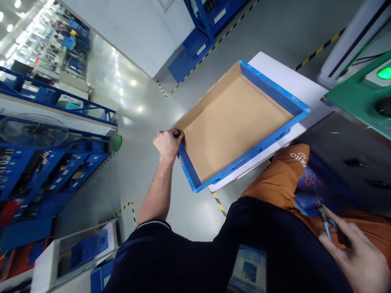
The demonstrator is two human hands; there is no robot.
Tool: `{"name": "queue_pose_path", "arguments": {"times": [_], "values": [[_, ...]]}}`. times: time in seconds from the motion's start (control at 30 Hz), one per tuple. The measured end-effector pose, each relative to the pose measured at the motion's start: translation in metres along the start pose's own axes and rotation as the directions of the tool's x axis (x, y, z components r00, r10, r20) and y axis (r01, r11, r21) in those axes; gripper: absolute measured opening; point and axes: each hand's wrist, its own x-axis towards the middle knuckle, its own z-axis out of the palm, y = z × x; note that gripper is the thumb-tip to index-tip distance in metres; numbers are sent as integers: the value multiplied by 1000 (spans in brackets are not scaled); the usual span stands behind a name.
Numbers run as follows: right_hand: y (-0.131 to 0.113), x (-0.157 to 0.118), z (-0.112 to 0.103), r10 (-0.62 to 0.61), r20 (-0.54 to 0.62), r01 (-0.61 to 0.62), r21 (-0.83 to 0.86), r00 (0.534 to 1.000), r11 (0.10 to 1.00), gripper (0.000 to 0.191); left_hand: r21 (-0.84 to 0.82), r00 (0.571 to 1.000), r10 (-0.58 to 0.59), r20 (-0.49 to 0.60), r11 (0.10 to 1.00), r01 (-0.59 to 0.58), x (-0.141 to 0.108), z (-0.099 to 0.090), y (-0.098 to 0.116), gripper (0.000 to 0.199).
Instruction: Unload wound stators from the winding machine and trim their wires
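Note:
At the left corner of a blue tray (269,87) lined with brown cardboard is my left hand (169,142). Its fingers are closed around a small dark piece (177,133), which they mostly hide. The fingertips reach just inside the tray wall. Low on the right, beside my thigh, my right hand (356,248) holds pliers (326,221) with light blue and dark handles, jaws pointing up and away. The cardboard floor of the tray shows no parts on it.
The tray rests on a white surface (259,65). A green machine panel (357,91) with a lit green button stands at the right. Blue racks with bins (27,175) and a fan (36,129) are at the left. Black-yellow tape (214,44) marks the grey floor.

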Motion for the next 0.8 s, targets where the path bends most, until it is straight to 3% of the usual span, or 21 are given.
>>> {"name": "queue_pose_path", "arguments": {"times": [0.13, 0.17, 0.2, 0.23, 0.27, 0.33, 0.37, 0.4, 0.47, 0.53, 0.57, 0.67, 0.73, 0.8], "values": [[-21, 7, -8, -15, 70, 5, 142, 997, 990, 73, -43, 998, 64, 13, 997, -63, -14, -10, -8, 49], [-30, 8, -10, -5, 52, -3, 160, 999, 987, 71, -122, 989, 136, -51, 982, -142, -20, -13, -5, 50], [-39, 9, -13, -2, 31, -4, 182, 1000, 983, 68, -260, 955, 225, -192, 927, -271, -28, -16, 2, 50], [-48, 10, -14, 3, 17, -7, 199, 1000, 980, 65, -419, 902, 210, -378, 830, -369, -37, -20, 14, 53], [-56, 11, -16, 8, 17, -11, 213, 1000, 977, 64, -513, 832, 209, -515, 702, -494, -50, -25, 33, 55], [-69, 13, -18, 17, 17, -20, 236, 1000, 971, 63, -568, 711, 376, -594, 431, -702, -82, -43, 87, 56], [-74, 13, -19, 23, 9, -24, 243, 1000, 970, 64, -557, 619, 410, -670, 274, -784, -100, -55, 120, 52], [-77, 11, -21, 27, 1, -27, 247, 1000, 969, 64, -578, 574, 483, -662, 159, -800, -118, -68, 155, 46], [-81, 5, -24, 28, -14, -24, 246, 999, 969, 65, -583, 431, 606, -668, -68, -809, -148, -92, 228, 43], [-82, -6, -27, 24, -34, -15, 246, 999, 969, 65, -568, 295, 668, -684, -234, -789, -163, -106, 293, 42], [-81, -12, -28, 27, -51, -14, 248, 998, 969, 64, -563, 244, 696, -675, -274, -779, -165, -109, 321, 42], [-73, -31, -25, 71, -107, -40, 265, 992, 963, 60, -527, 173, 775, -607, -230, -818, -160, -109, 375, 32], [-64, -42, -18, 110, -126, -71, 282, 986, 957, 59, -484, 157, 797, -583, -186, -855, -152, -107, 390, 25], [-55, -51, -10, 147, -143, -96, 310, 979, 946, 58, -486, 178, 791, -585, -167, -858, -148, -109, 389, 23]]}}
